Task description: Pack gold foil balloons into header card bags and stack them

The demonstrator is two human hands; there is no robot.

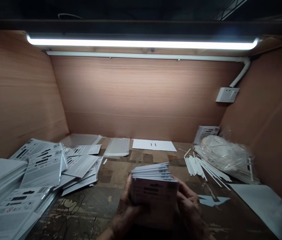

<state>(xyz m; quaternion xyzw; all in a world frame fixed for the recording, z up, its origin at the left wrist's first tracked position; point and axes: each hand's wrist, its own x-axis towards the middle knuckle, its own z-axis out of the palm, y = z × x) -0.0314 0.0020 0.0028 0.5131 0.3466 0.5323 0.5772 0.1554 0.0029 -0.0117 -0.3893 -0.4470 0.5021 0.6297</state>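
A stack of printed cards [153, 200] with hang holes stands upright between my two hands, low in the middle of the view. My left hand [127, 206] grips its left side, thumb across the front. On the right side, my right hand [188, 205] has its fingers bent against the card edges. The top edges fan apart slightly, and the lower part of the stack lies in shadow. To the left, more printed cards [43, 166], some in clear sleeves, lie in a loose overlapping heap.
Clear plastic sleeves [118, 147] and a white card [153, 144] lie along the back. White sticks [195, 166] and a plastic bag [220, 151] are at right, near a white sheet [263, 203]. Wooden walls [141, 96] enclose the bench; a tube light [141, 43] hangs above.
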